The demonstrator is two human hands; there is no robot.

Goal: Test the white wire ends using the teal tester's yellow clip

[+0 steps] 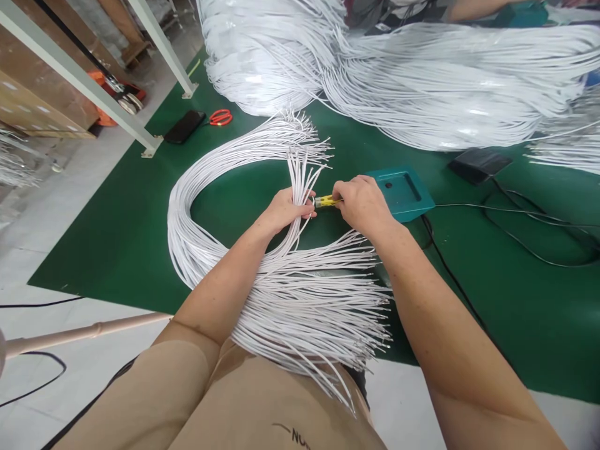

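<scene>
My left hand is closed around a small bunch of white cables, whose ends stick up past the fingers. In my right hand is a yellow tool with a metal tip, pointing left, close to the left fingertips. Whether the tip touches a cable is too small to tell. A large bundle of white cables curves around to the left, its lower ends fanned out before my body. Just beyond my right hand sits a teal tray-like device, partly hidden by that hand.
Big piles of white cables cover the far side of the green table. A black phone-like object and red-handled scissors lie at the upper left. A black device and dark cords are at right.
</scene>
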